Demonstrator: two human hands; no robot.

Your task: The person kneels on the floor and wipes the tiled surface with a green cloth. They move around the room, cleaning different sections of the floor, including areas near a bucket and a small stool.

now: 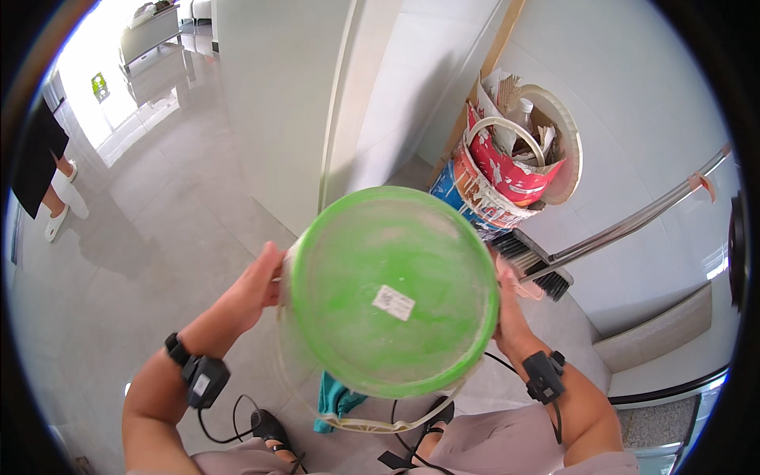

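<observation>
- A round bucket point(356, 245), its green circular face turned up toward the camera; whether lid or base, I cannot tell.
- Whitish smears cloud the green; a small white label point(393, 302) sits near its middle, askew.
- A pale handle point(364, 426) loops out past the bucket's near edge.

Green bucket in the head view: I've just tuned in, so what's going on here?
A person is holding the green bucket between two hands, the left hand on one side and the right hand on the other. Its round green face, with a white label, is turned toward the camera. A teal cloth shows partly behind it. Beyond, to the right, are stacked buckets holding scraps and a bottle.
</observation>
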